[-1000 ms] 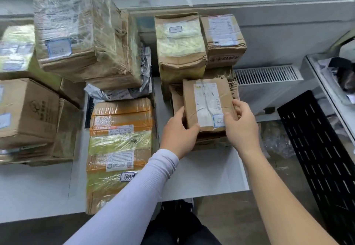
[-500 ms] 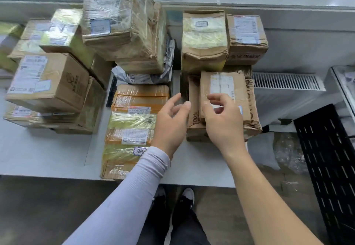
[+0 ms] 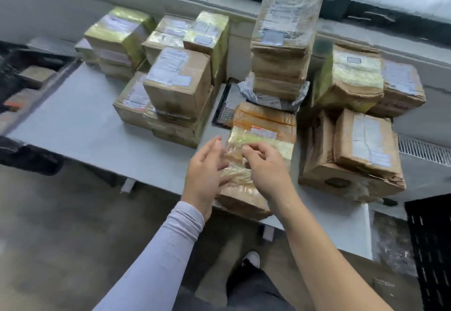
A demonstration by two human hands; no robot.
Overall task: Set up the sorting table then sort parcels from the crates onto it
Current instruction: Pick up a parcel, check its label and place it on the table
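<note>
The white sorting table (image 3: 73,125) carries several stacks of brown taped parcels. The small parcel with a white label (image 3: 363,140) lies on a larger box (image 3: 341,181) at the right. A row of flat orange and yellow-taped parcels (image 3: 266,125) runs down the middle to the front edge. My left hand (image 3: 205,171) and my right hand (image 3: 266,169) hover empty over the near end of that row, fingers loosely bent, holding nothing. A tall stack (image 3: 283,49) stands behind the row.
A black crate (image 3: 22,76) with parcels inside sits left of the table. Another black slotted crate (image 3: 429,245) stands on the floor at the right. A windowsill and wall run behind the table. Bare table surface lies at the front left.
Both hands let go of the small labelled parcel on the right stack and moved left, empty, over the middle row. The view swung left, showing the left crate.
</note>
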